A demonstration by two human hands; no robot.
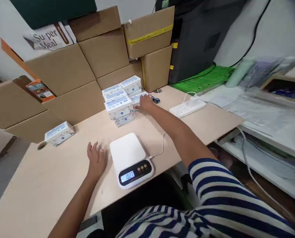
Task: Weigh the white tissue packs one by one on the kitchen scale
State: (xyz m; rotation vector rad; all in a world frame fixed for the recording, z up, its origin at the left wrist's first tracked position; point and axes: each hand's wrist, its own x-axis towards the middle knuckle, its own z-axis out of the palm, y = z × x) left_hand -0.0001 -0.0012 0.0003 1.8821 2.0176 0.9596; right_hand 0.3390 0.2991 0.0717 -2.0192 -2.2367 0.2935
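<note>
Cardboard boxes stand behind a light wooden table. On this table, the right hand reaches to a white packet at the right side of a stack of packets; whether its fingers are closed on it, one cannot tell. The left hand, its fingers apart and holding nothing, is just beside a white scale with lit display. Farther left, a single packet lies near the boxes; to the right lies a power strip.

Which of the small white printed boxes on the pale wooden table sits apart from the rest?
The small white printed rectangular box alone at the picture's left; the other boxes are grouped together by the bare right hand.
</note>
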